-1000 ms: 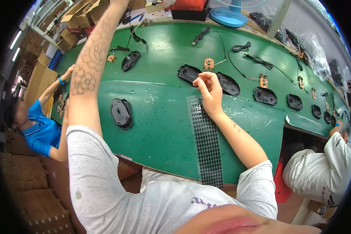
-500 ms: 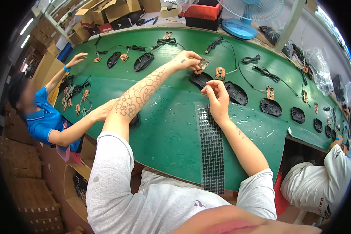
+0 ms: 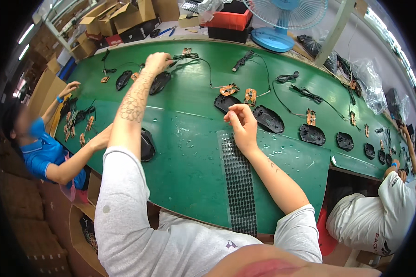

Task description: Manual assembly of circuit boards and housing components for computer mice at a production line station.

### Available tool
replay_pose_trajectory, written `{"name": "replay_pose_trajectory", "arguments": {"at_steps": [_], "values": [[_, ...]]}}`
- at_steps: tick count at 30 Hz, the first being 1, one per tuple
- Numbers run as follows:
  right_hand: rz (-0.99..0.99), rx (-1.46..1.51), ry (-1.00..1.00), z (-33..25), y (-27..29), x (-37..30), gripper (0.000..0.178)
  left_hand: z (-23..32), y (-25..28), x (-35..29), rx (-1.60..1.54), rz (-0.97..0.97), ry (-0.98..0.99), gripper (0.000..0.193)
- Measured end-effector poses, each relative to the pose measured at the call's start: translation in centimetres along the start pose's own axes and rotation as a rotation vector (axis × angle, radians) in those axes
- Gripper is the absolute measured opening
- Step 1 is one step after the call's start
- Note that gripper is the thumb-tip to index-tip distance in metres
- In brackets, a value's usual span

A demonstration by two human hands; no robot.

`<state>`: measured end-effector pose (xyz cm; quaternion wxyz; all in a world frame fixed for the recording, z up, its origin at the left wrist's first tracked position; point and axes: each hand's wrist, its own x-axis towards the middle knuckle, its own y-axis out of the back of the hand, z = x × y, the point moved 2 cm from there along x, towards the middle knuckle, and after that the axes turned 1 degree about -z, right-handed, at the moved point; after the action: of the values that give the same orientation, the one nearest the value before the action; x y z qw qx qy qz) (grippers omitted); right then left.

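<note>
My left hand (image 3: 158, 63) is stretched far out over the table, its fingertips at the end of a coiled black cable (image 3: 186, 57). Its fingers are mostly hidden, so whether they grip the cable is unclear. Below that hand lies a black mouse shell (image 3: 160, 83). My right hand (image 3: 243, 124) is closed with its fingers curled toward the thumb; anything in it is too small to make out. Beside it are black mouse shells (image 3: 269, 119) and orange circuit boards (image 3: 228, 89). A clear sheet of black oval pads (image 3: 238, 184) runs under my right wrist toward me.
More mouse shells (image 3: 312, 134), boards and cables line the green table (image 3: 185, 161) to the right. At the back stand a blue fan (image 3: 272, 39), a red bin (image 3: 226, 19) and cardboard boxes (image 3: 134, 16). Co-workers in blue (image 3: 46, 147) and grey (image 3: 370, 212) sit either side.
My left hand has left the circuit board and swung left to the cable; that board now lies by the shell. My right hand stays curled near the shells. The whole view has shifted slightly.
</note>
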<state>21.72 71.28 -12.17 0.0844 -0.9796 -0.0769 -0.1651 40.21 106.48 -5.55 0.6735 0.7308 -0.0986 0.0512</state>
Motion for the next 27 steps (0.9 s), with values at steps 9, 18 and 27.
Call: {"name": "replay_pose_trajectory", "arguments": {"at_steps": [9, 18, 27], "values": [[-0.005, 0.027, -0.005, -0.6, 0.3, -0.2, 0.013, -3.1, 7.4, 5.0, -0.944, -0.3, -0.247, 0.022], [-0.01, 0.053, 0.003, -0.1, -0.2, 0.3, 0.013, -3.2, 6.9, 2.9, -1.564, -0.21, -0.029, 0.025], [-0.019, 0.06, -0.014, 0.0, -0.3, 0.5, 0.013, 7.3, 9.3, -7.3, -0.999, -0.586, -0.202, 0.025]]}}
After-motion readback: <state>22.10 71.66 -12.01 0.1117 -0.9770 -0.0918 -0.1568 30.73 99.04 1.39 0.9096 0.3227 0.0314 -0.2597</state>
